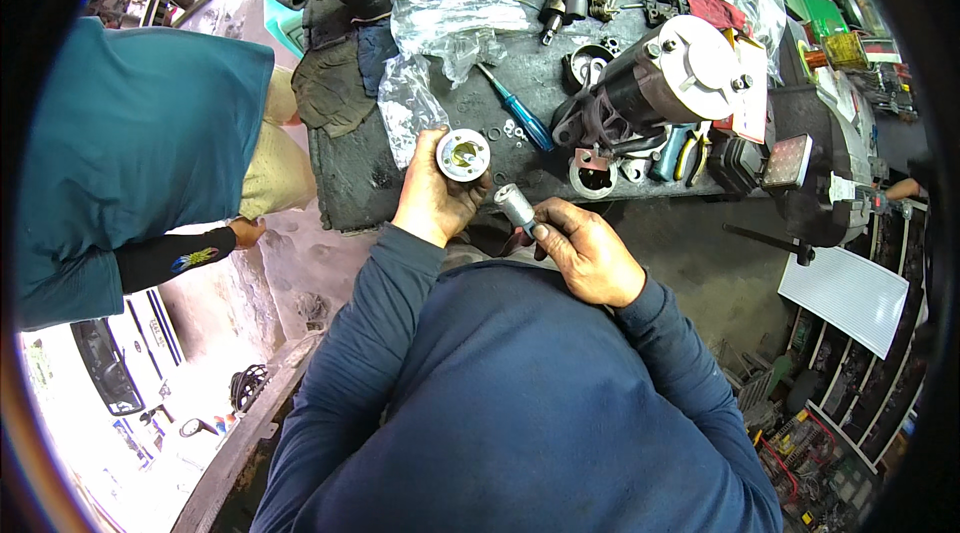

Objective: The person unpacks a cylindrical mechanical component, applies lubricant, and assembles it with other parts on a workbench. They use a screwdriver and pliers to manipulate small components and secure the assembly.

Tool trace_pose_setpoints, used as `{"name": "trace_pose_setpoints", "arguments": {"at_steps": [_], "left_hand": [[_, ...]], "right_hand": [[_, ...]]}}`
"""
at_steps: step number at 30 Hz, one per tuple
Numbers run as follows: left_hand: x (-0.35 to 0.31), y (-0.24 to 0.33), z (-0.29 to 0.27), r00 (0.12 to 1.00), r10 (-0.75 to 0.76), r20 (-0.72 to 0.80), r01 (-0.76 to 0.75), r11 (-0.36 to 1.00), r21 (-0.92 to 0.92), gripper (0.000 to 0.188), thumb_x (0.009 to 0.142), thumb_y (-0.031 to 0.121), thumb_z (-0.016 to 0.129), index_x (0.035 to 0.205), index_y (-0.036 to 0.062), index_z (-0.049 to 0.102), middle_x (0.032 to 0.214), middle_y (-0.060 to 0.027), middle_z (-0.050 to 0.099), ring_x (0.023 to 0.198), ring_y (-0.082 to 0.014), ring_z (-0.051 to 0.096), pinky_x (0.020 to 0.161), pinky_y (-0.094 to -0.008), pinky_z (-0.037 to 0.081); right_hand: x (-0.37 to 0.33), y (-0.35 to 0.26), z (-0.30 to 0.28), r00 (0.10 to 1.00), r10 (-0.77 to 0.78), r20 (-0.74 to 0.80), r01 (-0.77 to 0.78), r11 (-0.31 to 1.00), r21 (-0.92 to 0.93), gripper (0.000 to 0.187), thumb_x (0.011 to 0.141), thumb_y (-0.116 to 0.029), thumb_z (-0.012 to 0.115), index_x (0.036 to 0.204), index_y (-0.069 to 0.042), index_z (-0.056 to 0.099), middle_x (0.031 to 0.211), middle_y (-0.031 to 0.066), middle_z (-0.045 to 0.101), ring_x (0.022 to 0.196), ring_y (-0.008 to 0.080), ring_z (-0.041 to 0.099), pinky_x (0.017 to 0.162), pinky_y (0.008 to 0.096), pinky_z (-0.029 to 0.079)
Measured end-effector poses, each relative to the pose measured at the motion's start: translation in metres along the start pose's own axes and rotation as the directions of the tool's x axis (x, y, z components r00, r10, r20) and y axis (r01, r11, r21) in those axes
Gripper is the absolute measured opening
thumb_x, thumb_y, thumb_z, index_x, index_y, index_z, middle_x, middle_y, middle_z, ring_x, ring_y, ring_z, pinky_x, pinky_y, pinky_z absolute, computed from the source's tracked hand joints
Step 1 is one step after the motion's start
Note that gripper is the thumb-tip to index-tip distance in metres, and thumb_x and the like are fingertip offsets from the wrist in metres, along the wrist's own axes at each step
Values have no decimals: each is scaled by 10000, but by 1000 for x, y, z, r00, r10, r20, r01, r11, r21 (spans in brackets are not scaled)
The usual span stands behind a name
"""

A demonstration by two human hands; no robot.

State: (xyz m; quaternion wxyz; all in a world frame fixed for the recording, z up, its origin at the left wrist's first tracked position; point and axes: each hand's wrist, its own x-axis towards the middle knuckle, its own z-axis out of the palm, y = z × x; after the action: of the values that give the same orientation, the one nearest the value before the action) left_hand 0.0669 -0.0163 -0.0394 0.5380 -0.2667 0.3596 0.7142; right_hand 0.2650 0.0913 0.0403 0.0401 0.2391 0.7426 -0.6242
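My left hand (428, 201) is closed round a round metal housing (463, 136) with holes in its light rim, its open end facing up. Something yellowish, perhaps grease, shows inside it. My right hand (598, 261) grips a grey metal cylinder (514, 203) by its narrower lower end, just right of the housing and apart from it. Both hands are at the near edge of the dark workbench (350, 188). Beyond them lie a blue-handled screwdriver (526, 123) and several small washers (513, 131).
A large black motor with a silver end cap (692, 68) stands at right on the bench. Near it lie pliers (690, 155) and a metal ring part (592, 175). Clear plastic bags (450, 28) lie behind. Another person in a teal shirt (150, 123) stands at left.
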Motion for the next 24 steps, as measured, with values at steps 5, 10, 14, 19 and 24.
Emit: {"name": "trace_pose_setpoints", "arguments": {"at_steps": [5,10,14,19,24], "left_hand": [[-2,-17,-10,998,-21,-57,25,997,74,292,964,479,594,996,200,677,905,-7,703,832,-198,675,756,-426,557],[-2,-27,-17,997,-45,-70,49,997,58,285,960,480,636,1020,203,665,942,8,699,868,-195,663,807,-461,519],[-6,-30,-15,996,-41,-80,42,999,13,243,966,426,656,1045,198,631,925,4,675,845,-183,663,774,-434,521],[-10,-27,-9,994,-18,-106,22,999,30,254,971,410,651,1064,176,621,937,-18,665,858,-198,663,769,-433,535],[-12,-26,-4,991,39,-129,-34,999,38,255,965,361,667,1084,140,618,947,-43,660,841,-203,659,758,-420,547]], "right_hand": [[8,5,5,1000,-19,-13,18,997,-81,150,1039,-103,557,1087,25,621,834,173,654,749,239,645,702,382,508],[12,22,13,1000,26,7,-26,1000,10,144,1044,-86,552,1104,28,619,867,161,673,795,234,670,753,369,533],[13,29,14,998,54,24,-54,998,-14,150,1046,-87,554,1119,25,622,885,163,679,808,239,676,757,371,536],[17,29,12,998,60,34,-58,997,-49,148,1045,-91,560,1116,23,622,895,170,681,811,245,674,762,367,532],[19,26,10,998,45,32,-42,997,-68,144,1045,-97,564,1108,20,621,894,168,680,815,240,672,759,363,528]]}}
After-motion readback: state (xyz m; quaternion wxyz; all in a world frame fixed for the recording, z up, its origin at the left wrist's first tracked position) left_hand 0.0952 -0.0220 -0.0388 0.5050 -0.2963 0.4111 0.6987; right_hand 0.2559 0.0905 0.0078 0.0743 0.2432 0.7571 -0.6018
